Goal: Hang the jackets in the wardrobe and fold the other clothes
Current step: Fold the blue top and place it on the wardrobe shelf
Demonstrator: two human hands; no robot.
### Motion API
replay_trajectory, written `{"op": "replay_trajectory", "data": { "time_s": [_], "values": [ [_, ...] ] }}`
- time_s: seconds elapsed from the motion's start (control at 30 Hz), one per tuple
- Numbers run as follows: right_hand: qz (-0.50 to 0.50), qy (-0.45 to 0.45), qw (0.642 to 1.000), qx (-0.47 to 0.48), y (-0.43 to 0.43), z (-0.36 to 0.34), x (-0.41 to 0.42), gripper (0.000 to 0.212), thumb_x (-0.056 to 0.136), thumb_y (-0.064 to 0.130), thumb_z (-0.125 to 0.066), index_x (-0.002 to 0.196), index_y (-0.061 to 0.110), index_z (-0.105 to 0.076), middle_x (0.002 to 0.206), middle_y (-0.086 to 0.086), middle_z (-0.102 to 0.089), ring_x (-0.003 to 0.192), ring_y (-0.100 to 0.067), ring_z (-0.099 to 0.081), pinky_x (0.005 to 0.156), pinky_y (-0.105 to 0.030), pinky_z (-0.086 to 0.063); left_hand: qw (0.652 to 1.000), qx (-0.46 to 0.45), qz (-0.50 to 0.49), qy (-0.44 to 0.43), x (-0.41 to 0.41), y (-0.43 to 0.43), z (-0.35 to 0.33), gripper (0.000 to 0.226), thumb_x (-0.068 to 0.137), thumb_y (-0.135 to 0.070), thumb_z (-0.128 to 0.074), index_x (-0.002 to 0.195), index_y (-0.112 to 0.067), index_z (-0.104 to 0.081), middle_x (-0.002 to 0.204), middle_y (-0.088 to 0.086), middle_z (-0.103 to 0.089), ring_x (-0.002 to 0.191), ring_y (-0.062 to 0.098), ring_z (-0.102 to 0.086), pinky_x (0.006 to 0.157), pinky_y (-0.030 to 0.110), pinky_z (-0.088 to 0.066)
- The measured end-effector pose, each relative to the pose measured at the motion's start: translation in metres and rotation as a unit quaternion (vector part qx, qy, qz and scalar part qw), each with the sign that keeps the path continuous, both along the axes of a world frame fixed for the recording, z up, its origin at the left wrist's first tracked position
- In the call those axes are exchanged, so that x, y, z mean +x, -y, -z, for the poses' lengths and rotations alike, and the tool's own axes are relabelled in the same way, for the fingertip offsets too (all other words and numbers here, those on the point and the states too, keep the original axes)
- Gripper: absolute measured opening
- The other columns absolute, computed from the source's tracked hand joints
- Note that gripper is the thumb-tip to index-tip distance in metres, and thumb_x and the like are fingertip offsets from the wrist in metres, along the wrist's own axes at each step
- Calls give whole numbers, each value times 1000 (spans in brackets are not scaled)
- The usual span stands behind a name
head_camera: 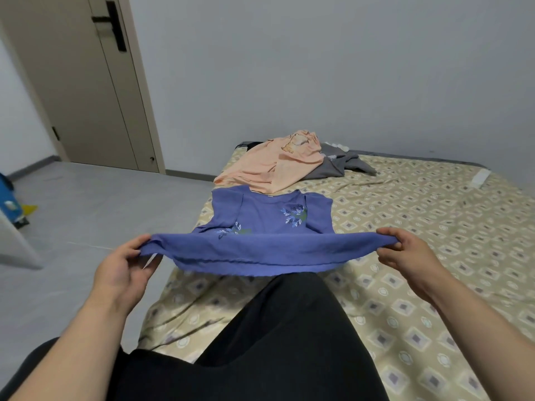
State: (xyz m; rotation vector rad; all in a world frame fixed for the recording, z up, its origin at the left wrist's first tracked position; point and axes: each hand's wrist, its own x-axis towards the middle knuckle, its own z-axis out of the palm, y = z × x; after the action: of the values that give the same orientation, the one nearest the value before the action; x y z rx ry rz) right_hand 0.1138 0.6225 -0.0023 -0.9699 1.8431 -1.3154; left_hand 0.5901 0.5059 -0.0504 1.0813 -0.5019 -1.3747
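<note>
A plain grey wall [318, 68] and grey tiled floor [86, 212] frame the room, with a beige door [86, 96] shut at the far left. The bed [434, 227] wears a tan sheet printed with small squares and circles. A leg in black trousers [283, 342] rests on its near edge. The blue top [266, 218], with leaf prints, lies along the bed's left edge, its hem raised and stretched. Behind it at the far left corner lie a peach garment [278, 166] and a grey garment [341, 164]. The left hand [121, 267] and right hand [405, 253] each pinch a hem corner. The top's white collar tag is too small to read.
</note>
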Motion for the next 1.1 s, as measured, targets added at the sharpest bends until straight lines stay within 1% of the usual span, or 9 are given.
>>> {"op": "replay_trajectory", "data": {
  "time_s": [0.07, 0.13, 0.3, 0.43, 0.53, 0.73, 0.9, 0.97, 1.1],
  "values": [
    [32, 4, 999, -32, 5, -2, 1, 29, 87, -8, -64, 109, 11, -65, 91, -8, -68, 79, -19, -62, 80, -34, -51, 996, -11, 9, 91, -4, -1, 1, 62, 68, 22, -30, 114, -3, -65, 111, 15, -63, 100, 26, -61, 95, 39, -46],
    [54, 0, 997, -56, 9, -6, 2, 18, 86, -5, -65, 94, 10, -68, 88, -9, -69, 79, -21, -63, 73, -31, -48, 964, -35, -5, 263, -8, -2, 6, 61, 78, 28, -39, 126, -2, -61, 115, 15, -63, 101, 28, -59, 93, 39, -46],
    [56, 26, 997, -54, 15, -15, 7, 10, 96, 10, -58, 92, 7, -66, 82, -16, -69, 72, -21, -65, 64, -28, -53, 870, -85, -32, 484, -11, -6, 14, 40, 78, 11, -60, 109, -11, -72, 101, 9, -71, 95, 27, -65, 86, 36, -49],
    [9, 195, 981, 0, 18, -20, 10, 30, 107, 26, -39, 107, 6, -60, 96, -19, -73, 88, -29, -73, 66, -36, -60, 917, -49, -59, 391, -17, -6, 9, 4, 85, -5, -68, 82, -7, -69, 77, 11, -67, 74, 26, -63, 83, 49, -55],
    [13, 317, 948, -29, 18, -22, 12, 29, 108, 20, -35, 113, 2, -57, 102, -23, -72, 87, -31, -74, 62, -38, -62, 946, -32, -55, 319, -18, -4, 7, 27, 88, -22, -72, 78, 2, -65, 77, 14, -63, 74, 25, -65, 87, 52, -53],
    [34, 353, 934, -54, 22, -26, 16, 25, 104, -1, -30, 114, 4, -53, 92, -21, -74, 78, -27, -76, 57, -34, -61, 952, -44, -69, 295, -22, -5, -5, 33, 90, -26, -69, 80, 5, -64, 80, 17, -60, 73, 27, -59, 85, 45, -55],
    [-2, 269, 962, -49, 23, -32, 22, 45, 90, -19, -31, 119, 4, -56, 111, -16, -70, 101, -26, -70, 76, -36, -56, 948, -48, -80, 304, -22, -10, -13, 34, 91, -26, -68, 76, 3, -62, 77, 16, -59, 71, 27, -57, 86, 51, -54],
    [5, 144, 988, -53, 21, -34, 27, 41, 86, -22, -43, 107, 9, -59, 102, -14, -70, 92, -23, -68, 77, -33, -53, 947, -46, -89, 305, -21, -11, -13, 39, 91, -26, -68, 77, 9, -59, 74, 16, -56, 70, 27, -54, 85, 52, -53],
    [47, -103, 992, -60, 18, -38, 29, 20, 81, -8, -63, 86, 11, -61, 70, -7, -61, 57, -19, -47, 51, -26, -38, 940, -43, -101, 323, -18, -13, -14, 46, 90, -29, -69, 78, 14, -56, 71, 15, -53, 68, 26, -53, 84, 57, -53]
  ]
}}
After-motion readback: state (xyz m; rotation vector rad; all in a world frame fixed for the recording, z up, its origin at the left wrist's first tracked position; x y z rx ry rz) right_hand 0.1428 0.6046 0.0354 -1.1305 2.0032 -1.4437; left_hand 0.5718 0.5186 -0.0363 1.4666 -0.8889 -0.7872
